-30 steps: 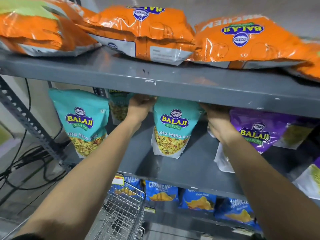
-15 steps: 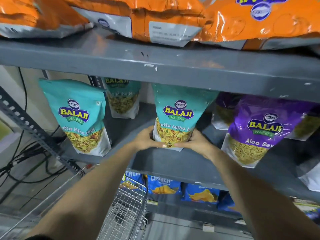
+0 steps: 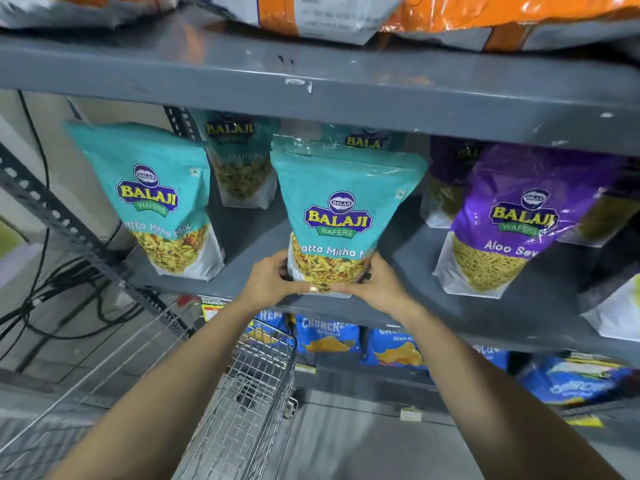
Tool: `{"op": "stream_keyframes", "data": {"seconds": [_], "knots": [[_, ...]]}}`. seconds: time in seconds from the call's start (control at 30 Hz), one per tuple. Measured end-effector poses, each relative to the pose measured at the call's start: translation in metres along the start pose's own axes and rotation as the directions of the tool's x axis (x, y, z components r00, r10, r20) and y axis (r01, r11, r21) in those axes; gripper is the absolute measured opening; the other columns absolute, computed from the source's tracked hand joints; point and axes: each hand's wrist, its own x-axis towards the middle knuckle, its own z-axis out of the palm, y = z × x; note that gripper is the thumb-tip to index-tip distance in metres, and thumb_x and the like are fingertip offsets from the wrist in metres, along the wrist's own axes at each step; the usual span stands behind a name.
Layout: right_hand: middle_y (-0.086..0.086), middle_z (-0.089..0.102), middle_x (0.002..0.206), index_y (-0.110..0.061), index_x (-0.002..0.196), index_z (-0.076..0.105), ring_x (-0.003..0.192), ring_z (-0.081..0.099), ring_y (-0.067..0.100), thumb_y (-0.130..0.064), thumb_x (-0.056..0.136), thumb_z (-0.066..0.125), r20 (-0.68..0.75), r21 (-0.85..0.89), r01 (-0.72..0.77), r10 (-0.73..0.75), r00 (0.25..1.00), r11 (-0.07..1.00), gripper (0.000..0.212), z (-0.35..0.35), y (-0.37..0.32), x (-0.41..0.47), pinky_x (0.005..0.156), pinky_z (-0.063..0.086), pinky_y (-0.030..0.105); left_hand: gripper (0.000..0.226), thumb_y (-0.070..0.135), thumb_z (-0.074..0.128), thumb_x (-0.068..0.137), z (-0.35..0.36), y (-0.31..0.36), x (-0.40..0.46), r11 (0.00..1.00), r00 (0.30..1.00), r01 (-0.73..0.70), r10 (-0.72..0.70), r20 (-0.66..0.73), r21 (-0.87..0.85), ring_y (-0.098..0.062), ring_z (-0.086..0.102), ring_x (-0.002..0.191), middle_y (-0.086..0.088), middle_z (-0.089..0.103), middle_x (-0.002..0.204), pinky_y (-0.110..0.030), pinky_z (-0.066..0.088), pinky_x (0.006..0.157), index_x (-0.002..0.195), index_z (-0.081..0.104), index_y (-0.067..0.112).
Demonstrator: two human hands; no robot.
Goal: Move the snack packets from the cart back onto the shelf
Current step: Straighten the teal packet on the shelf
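A teal Balaji Khatta Mitha Mix packet (image 3: 341, 209) stands upright near the front edge of the grey middle shelf (image 3: 412, 306). My left hand (image 3: 268, 280) grips its lower left corner and my right hand (image 3: 372, 285) grips its lower right corner, thumbs meeting under its base. Another teal packet (image 3: 156, 199) stands to the left, and two more (image 3: 239, 161) stand behind. A purple Aloo Sev packet (image 3: 512, 223) stands to the right. The wire cart (image 3: 239, 386) sits below my left arm; its inside is mostly hidden.
Orange packets (image 3: 485, 15) lie on the top shelf (image 3: 311, 71) overhead. Blue Crunchex packets (image 3: 327, 336) line the lower shelf. A perforated grey upright (image 3: 52, 213) and black cables (image 3: 52, 292) stand at the left. More purple packets (image 3: 446, 181) crowd the right side.
A second ago both hands were at the packet's top under the upper shelf. They dropped to its base, and the packet now stands nearer the shelf's front edge. The view tilted down.
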Motion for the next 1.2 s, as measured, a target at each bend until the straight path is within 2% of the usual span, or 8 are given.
{"op": "stream_keyframes", "data": {"seconds": [0.33,0.43,0.53,0.63,0.77,0.87,1.0,1.2], "knots": [[-0.012,0.058,0.125,-0.027,0.131,0.038,0.124,0.055,0.013,-0.031,0.056,0.09,0.035,0.041,-0.015,0.013,0.999,0.999,0.091,0.001,-0.01,-0.011,0.103,0.047,0.034,0.074,0.027,0.088,0.067,0.001,0.0,-0.016,0.994,0.998,0.055,-0.051,0.046,-0.092,0.001,0.062,0.107,0.008,0.064,0.126,-0.033,0.053,0.099,0.131,0.051,0.024],[-0.01,0.05,0.132,-0.027,0.141,0.028,0.128,0.048,0.009,-0.014,0.064,0.087,0.041,0.186,0.029,-0.038,0.998,0.982,0.098,-0.015,-0.019,-0.021,0.102,0.044,0.03,0.078,0.034,0.089,0.064,0.002,0.004,-0.031,0.996,0.982,-0.006,-0.01,-0.188,-0.086,-0.007,0.057,0.112,0.007,0.054,0.13,-0.027,0.049,0.095,0.129,0.047,0.025],[-0.002,0.054,0.131,-0.023,0.136,0.044,0.122,0.052,0.008,-0.008,0.069,0.083,-0.114,0.246,0.106,-0.08,0.99,0.963,0.079,-0.05,-0.014,-0.045,0.098,0.046,0.025,0.032,0.028,0.083,0.073,0.011,0.029,-0.056,0.981,0.874,-0.18,0.125,-0.469,-0.074,-0.008,0.056,0.075,0.011,0.065,0.092,-0.016,0.045,0.069,0.096,0.063,0.017],[0.002,0.071,0.105,-0.016,0.099,0.067,0.094,0.067,0.0,-0.003,0.071,0.08,-0.239,0.165,0.112,-0.07,0.968,0.98,0.033,-0.082,0.015,-0.076,0.08,0.052,0.011,0.004,0.017,0.081,0.076,0.048,0.056,-0.071,0.967,0.911,-0.241,0.194,-0.365,-0.086,0.001,0.063,0.064,0.013,0.074,0.075,-0.015,0.05,0.064,0.079,0.078,0.017],[-0.013,0.069,0.065,0.002,0.081,0.064,0.06,0.062,-0.015,0.009,0.071,0.076,-0.452,0.094,0.021,0.024,0.892,0.995,0.017,-0.13,0.068,-0.104,0.065,0.047,0.006,0.018,0.022,0.078,0.079,0.126,0.07,-0.055,0.97,0.962,-0.241,0.241,-0.125,0.019,0.004,0.07,0.082,0.001,0.078,0.093,-0.023,0.056,0.078,0.092,0.079,0.01],[-0.002,0.055,0.091,0.004,0.106,0.048,0.074,0.06,-0.01,0.011,0.064,0.079,-0.534,0.072,-0.024,0.059,0.843,0.997,0.053,-0.173,0.089,-0.1,0.065,0.045,0.005,0.053,0.027,0.082,0.074,0.17,0.096,-0.018,0.986,0.985,-0.162,0.16,-0.058,-0.04,-0.017,0.069,0.102,-0.012,0.072,0.116,-0.036,0.055,0.095,0.12,0.067,0.008],[0.004,0.039,0.134,-0.006,0.145,0.018,0.121,0.044,0.016,0.013,0.058,0.083,-0.373,0.088,0.009,0.025,0.927,0.996,0.11,-0.217,0.089,-0.064,0.101,0.044,0.032,0.119,0.052,0.088,0.052,0.208,0.121,0.044,0.994,0.994,-0.066,0.073,0.078,-0.086,-0.021,0.053,0.13,-0.007,0.052,0.145,-0.041,0.043,0.11,0.148,0.03,0.015],[0.016,0.061,0.118,-0.031,0.101,0.044,0.107,0.063,0.027,-0.005,0.061,0.086,-0.279,0.046,0.006,0.007,0.96,0.999,0.064,-0.229,0.095,-0.056,0.095,0.052,0.046,0.06,0.026,0.086,0.066,0.23,0.122,0.041,0.984,0.994,-0.09,0.098,0.047,-0.153,-0.021,0.07,0.103,-0.009,0.073,0.115,-0.047,0.055,0.095,0.116,0.059,0.008]]}}
